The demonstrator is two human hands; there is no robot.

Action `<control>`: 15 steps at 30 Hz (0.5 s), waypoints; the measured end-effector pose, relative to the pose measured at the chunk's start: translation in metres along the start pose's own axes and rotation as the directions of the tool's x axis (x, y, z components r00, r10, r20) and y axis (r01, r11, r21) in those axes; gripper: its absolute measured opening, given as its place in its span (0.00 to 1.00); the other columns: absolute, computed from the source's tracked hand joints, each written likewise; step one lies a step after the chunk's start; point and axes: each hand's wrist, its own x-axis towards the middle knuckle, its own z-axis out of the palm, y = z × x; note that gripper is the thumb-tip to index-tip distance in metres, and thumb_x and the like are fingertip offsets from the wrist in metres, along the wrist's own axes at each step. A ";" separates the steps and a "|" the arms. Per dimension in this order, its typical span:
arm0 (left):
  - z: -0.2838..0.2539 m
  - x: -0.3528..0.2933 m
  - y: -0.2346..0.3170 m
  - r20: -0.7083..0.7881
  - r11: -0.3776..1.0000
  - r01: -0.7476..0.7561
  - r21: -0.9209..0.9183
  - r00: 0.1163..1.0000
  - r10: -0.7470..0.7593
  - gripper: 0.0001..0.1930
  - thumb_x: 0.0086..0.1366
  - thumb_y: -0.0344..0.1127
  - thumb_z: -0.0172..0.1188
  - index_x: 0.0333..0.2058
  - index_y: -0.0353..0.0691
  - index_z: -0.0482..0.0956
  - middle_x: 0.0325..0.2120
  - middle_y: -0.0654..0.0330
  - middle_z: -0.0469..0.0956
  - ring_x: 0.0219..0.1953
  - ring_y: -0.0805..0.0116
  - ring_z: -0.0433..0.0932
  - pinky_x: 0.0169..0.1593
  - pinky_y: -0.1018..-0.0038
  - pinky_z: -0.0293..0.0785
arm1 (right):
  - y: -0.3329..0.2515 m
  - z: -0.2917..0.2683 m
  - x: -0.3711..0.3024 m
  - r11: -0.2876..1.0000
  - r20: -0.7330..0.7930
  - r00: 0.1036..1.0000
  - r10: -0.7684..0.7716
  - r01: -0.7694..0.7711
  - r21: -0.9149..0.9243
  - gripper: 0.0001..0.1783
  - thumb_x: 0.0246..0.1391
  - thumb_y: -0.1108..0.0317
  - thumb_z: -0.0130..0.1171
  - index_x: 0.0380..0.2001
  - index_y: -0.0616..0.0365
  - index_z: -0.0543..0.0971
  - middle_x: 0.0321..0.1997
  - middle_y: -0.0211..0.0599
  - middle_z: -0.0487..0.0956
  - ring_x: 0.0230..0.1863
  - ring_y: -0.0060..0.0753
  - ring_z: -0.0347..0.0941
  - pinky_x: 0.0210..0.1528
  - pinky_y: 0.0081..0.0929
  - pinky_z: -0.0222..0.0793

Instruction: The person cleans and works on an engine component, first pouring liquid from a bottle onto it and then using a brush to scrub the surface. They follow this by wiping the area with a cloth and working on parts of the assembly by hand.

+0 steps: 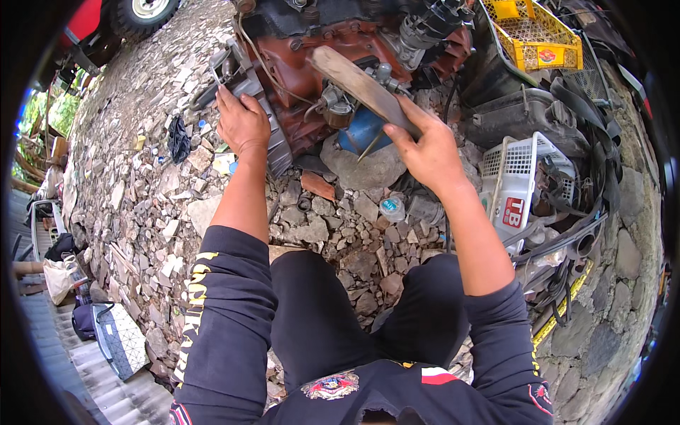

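Observation:
My right hand (pixel 431 145) is wrapped round the near end of a worn, flat piece of wood (pixel 365 85), which slants up and left over the engine. My left hand (pixel 242 122) has its fingers bent against a grey metal part (pixel 230 65) at the left side of the engine; its fingertips are partly hidden. The reddish-brown engine block (pixel 287 60) lies on the ground ahead of me. Below the wood sits a small carburetor-like metal piece (pixel 336 110). Behind it shows a blue rounded object (pixel 367 127), partly covered by the wood and my hand.
Loose stones and rubble (pixel 312 227) cover the ground. To the right stand a white basket (pixel 520 166) with hoses and parts, a black case (pixel 528 117) and a yellow crate (pixel 549 53). A flat rock (pixel 361 166) lies before the engine. A vehicle tyre (pixel 145 14) is at far left.

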 end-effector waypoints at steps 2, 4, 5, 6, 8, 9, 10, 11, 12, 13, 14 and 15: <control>-0.002 -0.002 -0.001 0.006 1.000 0.001 0.005 1.000 -0.002 0.29 0.69 0.45 0.44 0.64 0.35 0.62 0.63 0.45 0.65 0.62 0.49 0.67 0.62 0.56 0.61 | 0.013 -0.001 -0.016 0.998 -0.012 1.000 0.014 -0.013 0.065 0.26 0.54 0.59 0.64 0.56 0.52 0.75 0.40 0.50 0.79 0.42 0.57 0.76 0.45 0.42 0.71; -0.003 0.001 0.006 0.002 1.000 0.012 -0.012 1.000 -0.012 0.29 0.69 0.45 0.44 0.64 0.36 0.62 0.63 0.45 0.65 0.62 0.49 0.67 0.62 0.56 0.61 | 0.030 -0.002 -0.036 0.985 -0.038 0.999 0.028 -0.022 0.173 0.26 0.53 0.60 0.64 0.56 0.53 0.75 0.41 0.52 0.79 0.43 0.57 0.76 0.46 0.41 0.71; -0.003 0.002 0.010 0.006 1.000 0.017 -0.024 1.000 -0.017 0.29 0.69 0.45 0.44 0.64 0.36 0.62 0.63 0.46 0.65 0.62 0.49 0.67 0.62 0.56 0.61 | 0.033 -0.001 -0.033 0.990 -0.035 0.999 0.032 -0.027 0.140 0.27 0.53 0.60 0.64 0.56 0.54 0.75 0.42 0.53 0.79 0.43 0.57 0.76 0.46 0.41 0.71; -0.004 -0.001 0.011 0.021 0.999 0.018 -0.033 1.000 -0.017 0.29 0.69 0.45 0.44 0.64 0.36 0.62 0.63 0.46 0.65 0.62 0.49 0.67 0.62 0.56 0.61 | 0.023 0.000 -0.027 0.993 -0.030 0.998 0.047 -0.044 0.110 0.27 0.54 0.60 0.64 0.56 0.54 0.75 0.42 0.53 0.79 0.44 0.56 0.77 0.47 0.40 0.71; -0.002 -0.002 0.006 0.015 1.000 0.011 -0.022 1.000 -0.011 0.29 0.69 0.45 0.44 0.64 0.36 0.62 0.63 0.46 0.65 0.62 0.49 0.68 0.61 0.56 0.61 | -0.002 0.002 -0.007 0.996 0.011 0.998 0.066 -0.067 0.050 0.27 0.54 0.60 0.64 0.57 0.57 0.75 0.44 0.55 0.79 0.44 0.54 0.78 0.48 0.38 0.71; -0.002 -0.002 0.002 0.012 1.000 0.008 -0.014 1.000 -0.008 0.29 0.69 0.45 0.44 0.64 0.36 0.62 0.63 0.46 0.65 0.61 0.49 0.68 0.61 0.56 0.61 | -0.001 0.003 -0.008 0.996 0.009 0.998 0.059 -0.059 0.064 0.27 0.54 0.60 0.64 0.57 0.57 0.75 0.44 0.55 0.79 0.44 0.53 0.78 0.47 0.38 0.71; -0.002 -0.002 0.000 0.017 1.000 0.009 -0.017 1.000 -0.009 0.29 0.69 0.45 0.44 0.64 0.36 0.62 0.63 0.45 0.65 0.62 0.49 0.68 0.61 0.54 0.61 | 0.002 0.004 -0.009 0.996 0.007 0.999 0.052 -0.052 0.078 0.27 0.54 0.60 0.64 0.56 0.56 0.75 0.44 0.55 0.79 0.44 0.53 0.78 0.47 0.38 0.71; -0.001 -0.004 -0.003 0.021 1.000 0.009 -0.012 1.000 -0.008 0.29 0.69 0.45 0.44 0.64 0.36 0.62 0.63 0.45 0.65 0.62 0.49 0.68 0.61 0.54 0.61 | 0.006 0.005 -0.012 0.995 0.006 0.999 0.045 -0.046 0.091 0.27 0.54 0.60 0.64 0.56 0.56 0.75 0.44 0.55 0.79 0.44 0.53 0.78 0.47 0.38 0.71; -0.001 -0.003 -0.005 0.021 1.000 0.009 -0.008 1.000 -0.009 0.29 0.69 0.45 0.44 0.64 0.36 0.62 0.63 0.45 0.65 0.62 0.49 0.68 0.61 0.53 0.61 | 0.012 0.008 -0.022 0.990 -0.009 0.999 0.044 -0.043 0.132 0.27 0.54 0.60 0.64 0.56 0.56 0.76 0.43 0.55 0.80 0.43 0.54 0.78 0.46 0.38 0.72; -0.002 0.000 0.001 0.010 1.000 0.015 -0.021 1.000 -0.015 0.29 0.69 0.45 0.44 0.64 0.36 0.62 0.63 0.46 0.65 0.62 0.49 0.68 0.61 0.53 0.61 | 0.018 0.006 -0.038 0.987 -0.032 0.999 0.030 -0.025 0.159 0.26 0.53 0.59 0.64 0.55 0.56 0.76 0.41 0.55 0.80 0.42 0.55 0.78 0.44 0.39 0.72; -0.002 0.006 0.008 -0.001 0.999 0.018 -0.031 1.000 -0.018 0.29 0.69 0.45 0.44 0.64 0.36 0.62 0.63 0.46 0.65 0.62 0.49 0.68 0.61 0.53 0.61 | 0.023 0.004 -0.045 0.983 -0.055 0.998 0.016 -0.006 0.185 0.26 0.53 0.59 0.64 0.55 0.56 0.76 0.40 0.56 0.80 0.41 0.55 0.78 0.43 0.39 0.72; -0.002 0.005 0.012 0.009 0.999 0.025 -0.024 1.000 -0.025 0.29 0.69 0.45 0.44 0.64 0.36 0.61 0.63 0.46 0.65 0.62 0.49 0.67 0.61 0.53 0.61 | 0.016 0.003 -0.041 0.987 -0.047 0.998 0.035 -0.027 0.156 0.27 0.53 0.58 0.65 0.55 0.57 0.76 0.38 0.55 0.80 0.40 0.55 0.78 0.42 0.39 0.72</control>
